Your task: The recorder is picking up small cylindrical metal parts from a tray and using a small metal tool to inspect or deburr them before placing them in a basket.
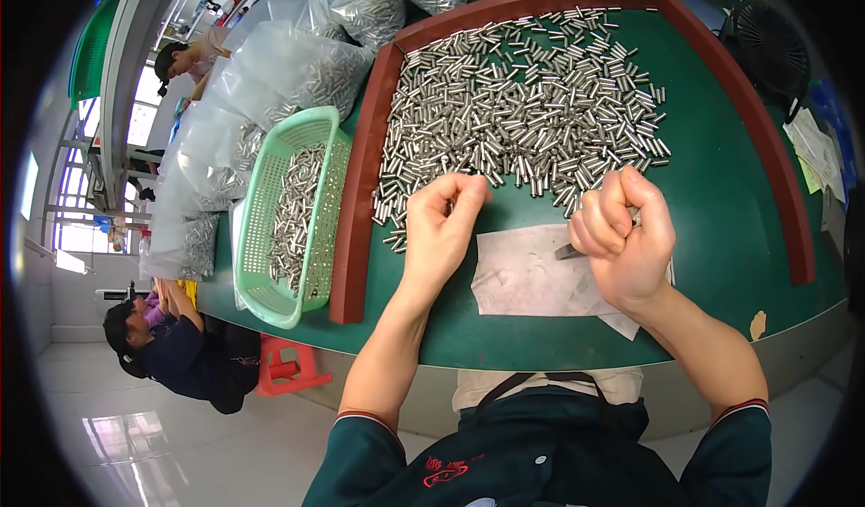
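Observation:
Small shiny metal pins (pixel 527 101) lie heaped and loose across the green tabletop (pixel 703 119). At the pile's near left edge is my left hand (pixel 440 228), with its fingers curled in and its thumb against them. Whatever it may hold is hidden. My right hand (pixel 626 237) is closed in a fist above the near side of the pile. The end of a flat dark metal tool (pixel 567 252) sticks out from its little-finger side; the rest is hidden. Under and between the hands lies a stained pale cloth (pixel 523 282).
A reddish-brown raised frame (pixel 365 182) borders the pile on the left, back and right. On the left stand a green basket (pixel 338 178) with pins and several clear bags (pixel 306 61) of pins. A black fan (pixel 769 45) is at back right. People (pixel 185 345) sit at far left.

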`<state>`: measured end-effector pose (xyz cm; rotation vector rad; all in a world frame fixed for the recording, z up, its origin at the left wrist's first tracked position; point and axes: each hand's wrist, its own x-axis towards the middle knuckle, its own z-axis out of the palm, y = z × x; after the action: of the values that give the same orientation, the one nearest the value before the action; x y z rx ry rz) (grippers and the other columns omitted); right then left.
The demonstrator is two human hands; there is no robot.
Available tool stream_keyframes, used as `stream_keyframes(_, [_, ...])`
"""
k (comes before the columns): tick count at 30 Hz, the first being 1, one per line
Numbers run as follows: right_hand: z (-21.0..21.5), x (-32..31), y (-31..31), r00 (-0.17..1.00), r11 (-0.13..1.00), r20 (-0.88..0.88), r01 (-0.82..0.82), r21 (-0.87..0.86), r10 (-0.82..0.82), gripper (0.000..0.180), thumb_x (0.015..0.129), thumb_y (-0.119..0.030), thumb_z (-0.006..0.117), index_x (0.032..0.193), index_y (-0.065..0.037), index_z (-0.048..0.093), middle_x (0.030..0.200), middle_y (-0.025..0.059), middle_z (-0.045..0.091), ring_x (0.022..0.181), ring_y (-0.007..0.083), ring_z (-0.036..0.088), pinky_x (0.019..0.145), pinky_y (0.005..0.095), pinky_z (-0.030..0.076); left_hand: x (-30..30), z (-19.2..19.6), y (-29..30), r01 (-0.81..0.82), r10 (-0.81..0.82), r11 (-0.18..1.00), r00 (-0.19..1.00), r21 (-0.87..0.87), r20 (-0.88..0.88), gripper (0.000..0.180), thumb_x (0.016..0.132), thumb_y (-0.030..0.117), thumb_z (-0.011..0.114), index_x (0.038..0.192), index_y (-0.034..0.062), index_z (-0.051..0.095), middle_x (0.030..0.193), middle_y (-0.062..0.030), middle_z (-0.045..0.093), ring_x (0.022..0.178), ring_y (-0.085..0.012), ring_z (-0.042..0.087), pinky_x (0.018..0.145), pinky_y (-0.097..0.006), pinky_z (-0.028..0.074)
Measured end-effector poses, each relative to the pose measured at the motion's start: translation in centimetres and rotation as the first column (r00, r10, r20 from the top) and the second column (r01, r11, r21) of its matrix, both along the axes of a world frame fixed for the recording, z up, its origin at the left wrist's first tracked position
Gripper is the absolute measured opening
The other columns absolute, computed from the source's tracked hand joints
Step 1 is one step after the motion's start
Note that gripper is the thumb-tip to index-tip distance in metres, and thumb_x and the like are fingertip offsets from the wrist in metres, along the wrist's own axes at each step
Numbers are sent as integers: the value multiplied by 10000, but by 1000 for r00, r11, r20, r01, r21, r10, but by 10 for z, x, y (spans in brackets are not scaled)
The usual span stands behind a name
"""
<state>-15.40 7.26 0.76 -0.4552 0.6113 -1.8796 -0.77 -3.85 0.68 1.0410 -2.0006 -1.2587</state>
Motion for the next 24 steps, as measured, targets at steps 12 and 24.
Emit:
stream_keyframes(12, [1,-1,1,1000,1000,4,13,11,-13,395,876,-256,314,511,-112,267,404,-21,242,382,67,155,387,231,159,-3,-10,4,89,104,797,954,-597,282,99,698,94,667,726,26,601,453,-51,421,385,-130,379,398,-268,320])
stream_keyframes(24, [0,-1,1,1000,1000,-12,4,14,-4,378,871,-239,314,518,-110,273,414,-25,241,390,62,154,389,227,156,-4,-14,3,47,193,794,926,-607,324,175,679,152,700,694,8,601,431,-37,435,362,-124,379,378,-272,308])
